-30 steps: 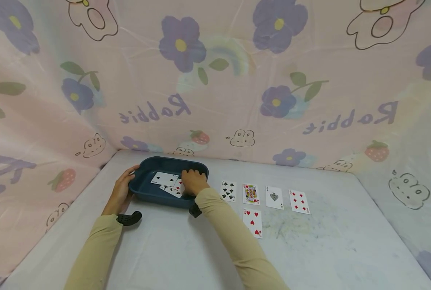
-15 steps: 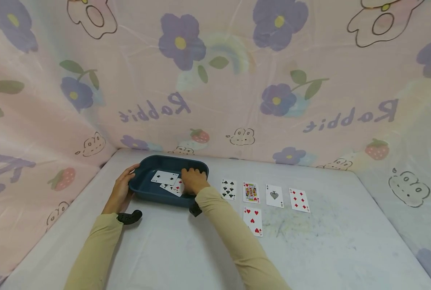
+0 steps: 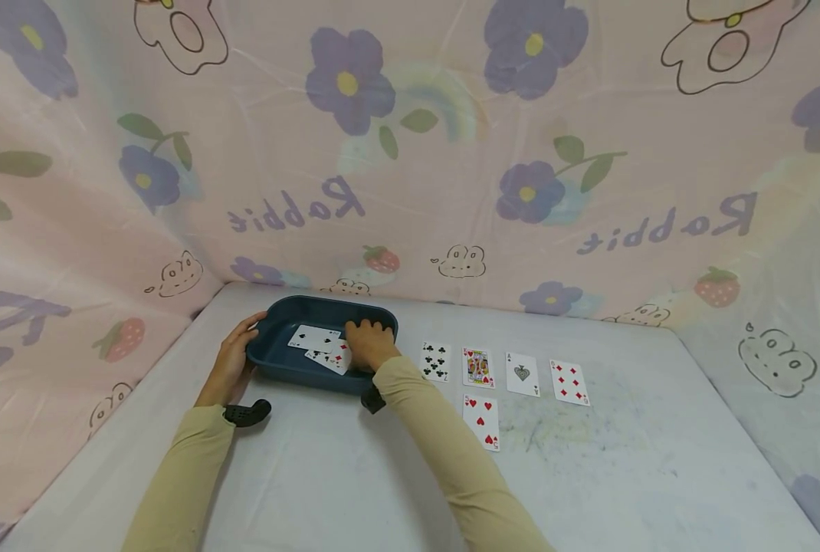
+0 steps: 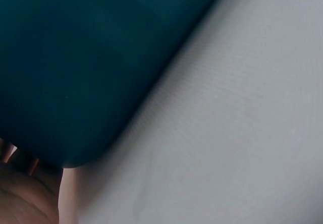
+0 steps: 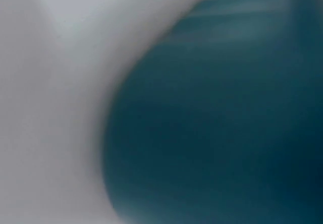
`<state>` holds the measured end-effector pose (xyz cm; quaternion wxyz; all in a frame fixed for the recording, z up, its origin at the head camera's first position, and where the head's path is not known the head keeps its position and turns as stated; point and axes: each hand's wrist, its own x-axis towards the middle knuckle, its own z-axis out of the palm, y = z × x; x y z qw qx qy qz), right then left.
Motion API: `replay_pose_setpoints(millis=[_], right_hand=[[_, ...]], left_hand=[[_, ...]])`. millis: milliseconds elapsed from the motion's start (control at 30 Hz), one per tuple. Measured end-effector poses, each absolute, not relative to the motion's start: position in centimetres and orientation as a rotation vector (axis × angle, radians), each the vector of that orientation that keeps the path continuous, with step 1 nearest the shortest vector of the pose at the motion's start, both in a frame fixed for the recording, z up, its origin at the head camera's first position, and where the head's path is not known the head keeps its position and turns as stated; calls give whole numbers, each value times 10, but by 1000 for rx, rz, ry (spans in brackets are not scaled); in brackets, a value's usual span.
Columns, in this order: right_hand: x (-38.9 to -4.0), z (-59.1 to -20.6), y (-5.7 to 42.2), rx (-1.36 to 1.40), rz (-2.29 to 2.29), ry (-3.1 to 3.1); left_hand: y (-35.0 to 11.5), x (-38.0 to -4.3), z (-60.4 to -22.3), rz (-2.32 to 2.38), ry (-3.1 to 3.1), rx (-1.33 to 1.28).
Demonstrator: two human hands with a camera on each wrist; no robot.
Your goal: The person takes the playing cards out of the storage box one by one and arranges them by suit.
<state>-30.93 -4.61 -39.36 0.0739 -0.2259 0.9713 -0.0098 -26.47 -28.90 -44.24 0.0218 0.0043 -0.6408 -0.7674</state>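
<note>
In the head view a dark blue tray (image 3: 300, 376) lies at the table's back left. My left hand (image 3: 227, 364) grips its left end, fingertips at the rim. My right hand (image 3: 369, 345) reaches inside the right end, knuckles up; its fingertips are hidden, and I cannot tell whether they pinch a card. Just left of it lie a spade card (image 3: 313, 337) and, partly beneath that, a card with red and black marks (image 3: 327, 360). The left wrist view shows the tray wall (image 4: 91, 57) above the hand (image 4: 25, 193); the right wrist view shows blurred tray wall (image 5: 192, 123).
Right of the tray, a seven of clubs (image 3: 435, 362), a king of hearts (image 3: 477, 368), an ace of spades (image 3: 523, 376) and a six of diamonds (image 3: 570, 382) lie face up in a row. A five of hearts (image 3: 482, 422) lies below the king. A patterned curtain (image 3: 410, 192) surrounds the table.
</note>
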Motion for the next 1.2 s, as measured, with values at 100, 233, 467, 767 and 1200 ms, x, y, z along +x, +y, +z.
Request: replay_pose_setpoints(millis=[100, 233, 467, 767, 1200], right_hand=[[-310, -394, -45, -684, -60, 2909], [-311, -393, -44, -700, -98, 2906], [-311, -394, -43, -738, -148, 2943], [-312, -398, -43, -790, -173, 3003], [-314, -394, -38, -827, -181, 3078]], left_hand=[[-289, -265, -442, -2378, -1989, 11], [-288, -265, -442, -2378, -1982, 11], [-289, -264, -443, -2384, -1968, 11], [-288, -261, -441, -2380, -1986, 23], [-287, -262, -440, -2385, -1970, 48]])
